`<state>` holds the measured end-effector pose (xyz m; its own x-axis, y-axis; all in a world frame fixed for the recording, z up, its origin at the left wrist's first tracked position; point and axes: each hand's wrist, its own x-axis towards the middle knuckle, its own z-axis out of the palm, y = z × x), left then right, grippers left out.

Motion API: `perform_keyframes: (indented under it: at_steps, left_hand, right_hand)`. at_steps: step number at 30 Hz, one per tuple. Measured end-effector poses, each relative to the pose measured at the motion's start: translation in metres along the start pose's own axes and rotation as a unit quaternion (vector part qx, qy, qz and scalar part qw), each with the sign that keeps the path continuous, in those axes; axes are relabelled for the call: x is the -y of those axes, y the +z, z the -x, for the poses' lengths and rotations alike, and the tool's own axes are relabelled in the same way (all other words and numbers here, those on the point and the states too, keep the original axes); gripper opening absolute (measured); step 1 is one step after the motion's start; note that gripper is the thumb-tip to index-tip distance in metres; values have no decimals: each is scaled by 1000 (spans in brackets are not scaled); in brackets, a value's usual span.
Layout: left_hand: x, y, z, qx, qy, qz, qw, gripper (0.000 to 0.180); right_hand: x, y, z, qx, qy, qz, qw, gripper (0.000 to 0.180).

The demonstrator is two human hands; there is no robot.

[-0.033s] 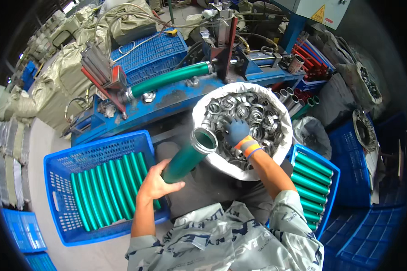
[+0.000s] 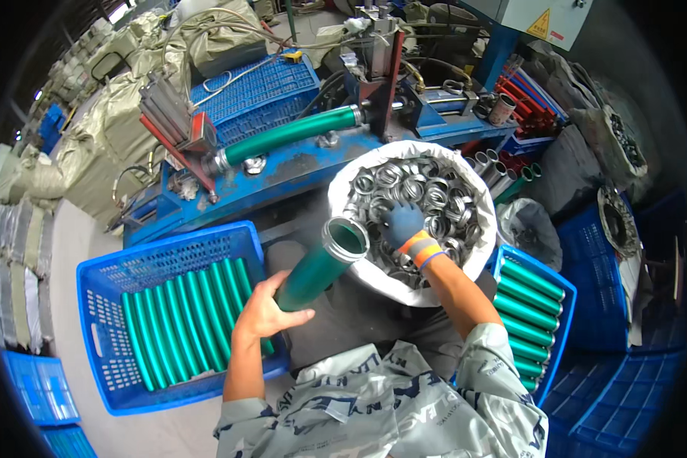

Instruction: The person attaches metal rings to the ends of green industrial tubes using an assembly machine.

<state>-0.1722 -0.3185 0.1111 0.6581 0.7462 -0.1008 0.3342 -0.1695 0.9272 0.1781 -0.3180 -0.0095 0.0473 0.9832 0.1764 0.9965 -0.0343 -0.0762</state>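
My left hand (image 2: 267, 307), bare, is wrapped round the lower part of a green tube (image 2: 311, 276). The tube is tilted, with its open top toward the sack and a silver metal ring (image 2: 346, 239) round its mouth. My right hand (image 2: 403, 223), in a blue-grey glove with an orange and grey cuff, reaches down among loose metal rings (image 2: 436, 195) in a white sack (image 2: 481, 187). Its fingertips are hidden among the rings, so I cannot tell whether it grips one.
Blue crates (image 2: 91, 305) with green tubes (image 2: 177, 328) stand at left and right. Behind, a blue machine bench (image 2: 290, 169) holds another green tube (image 2: 294, 135) between its fixtures. Red tubes (image 2: 538, 114), filled sacks and stacked blue crates (image 2: 626, 397) line the right side.
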Motion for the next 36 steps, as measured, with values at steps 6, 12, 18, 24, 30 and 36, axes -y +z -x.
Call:
perform_keyframes:
  at_steps: [6,12,18,24,30,36]
  left_hand:
    - [-8,3,-2,-63,-5,-61,996,62]
    - [-13,27,-8,-113,46,-179,976,51]
    - [-6,17,3,-70,-5,-152,986,51]
    - [-33,45,-1,11,25,250,968,63]
    - [-48,80,-18,96,71,483,867,72]
    - [-55,89,-20,67,137,316,936,65]
  right_hand:
    - [28,-82,29,34,89,-711,697,64]
    - [92,-141,68,-34,51,-820,569,88]
    - [46,-158,75,-304,109,-819,474,71]
    - [66,-141,92,-38,-14,-626,779,89]
    - [76,-131,102,5,9,-813,582,110]
    - [64,-119,109,36,25,-885,464,109]
